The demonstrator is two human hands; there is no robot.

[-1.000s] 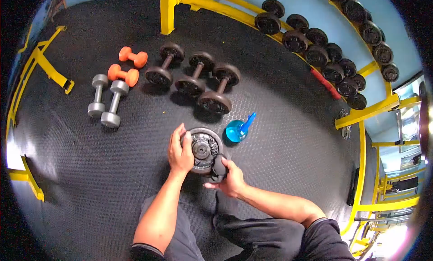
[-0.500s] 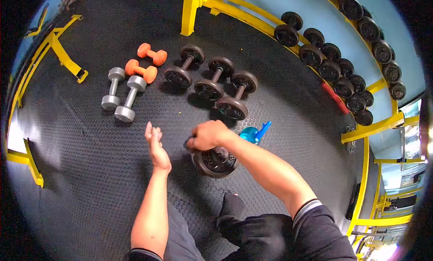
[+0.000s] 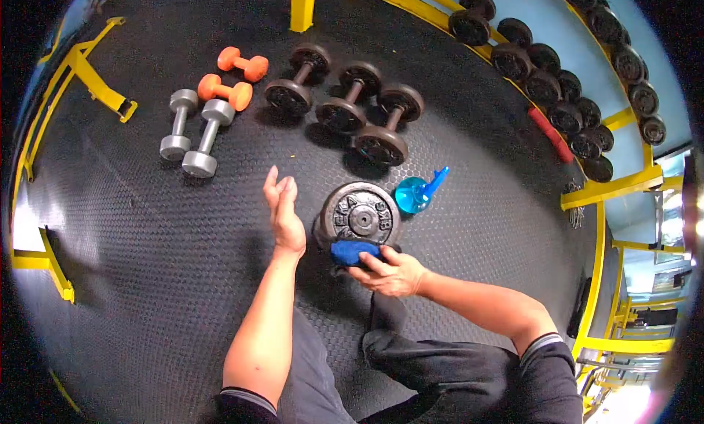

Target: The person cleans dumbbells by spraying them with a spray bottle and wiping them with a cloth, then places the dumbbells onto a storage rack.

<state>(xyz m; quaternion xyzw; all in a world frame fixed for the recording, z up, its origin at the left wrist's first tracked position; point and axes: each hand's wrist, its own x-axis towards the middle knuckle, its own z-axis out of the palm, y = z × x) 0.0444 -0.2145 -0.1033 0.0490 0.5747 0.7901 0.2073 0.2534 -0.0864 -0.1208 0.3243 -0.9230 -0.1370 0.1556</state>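
A dark dumbbell (image 3: 363,211) stands on end in front of me, the lettered round face of its top plate turned up. My right hand (image 3: 396,275) is closed on a blue cloth (image 3: 352,252) with black parts, pressed to the near rim of that plate. To the left of the dumbbell, my left hand (image 3: 284,215) is raised with its fingers stretched out and nothing in it. A spray bottle (image 3: 413,195) of blue liquid stands just right of the plate. The dumbbell's handle and lower end are hidden.
Beyond my hands, brown-black dumbbells (image 3: 342,114), orange dumbbells (image 3: 224,92) and silver dumbbells (image 3: 208,144) lie on the black rubber floor (image 3: 147,255). A yellow rack (image 3: 616,188) with several dumbbells runs along the right. Another yellow frame (image 3: 99,79) stands at left.
My right hand has moved from the plate's far side round to its near rim, bringing the blue cloth into sight. The plate's face is now uncovered. My left hand stays open.
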